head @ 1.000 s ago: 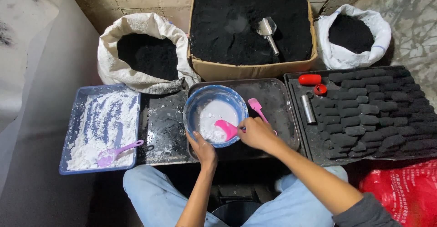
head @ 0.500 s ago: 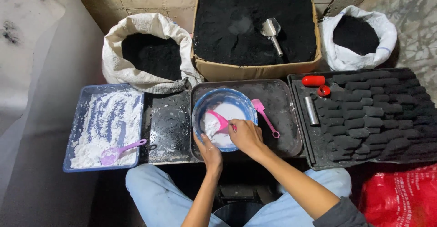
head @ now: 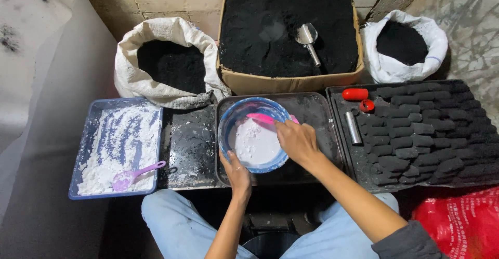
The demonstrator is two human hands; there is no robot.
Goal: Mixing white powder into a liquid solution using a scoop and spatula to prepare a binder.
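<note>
The left hand clasped the near rim of the blue bowl at 6 o'clock, steadying it on the black tray. The right hand was clenched around a pink spatula, its blade over the white paste at 12 o'clock. Stirring looked underway; the following stroke would likely need the bowl kept firmly pinned.

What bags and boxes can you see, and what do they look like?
Cardboard box: top middle, brown, square, full of black powder, with a metal scoop in it.
Big white sack: top left, open, black powder inside.
Small white sack: top right, open, black powder inside.
Red bag: bottom right corner, shiny, crumpled.
</note>
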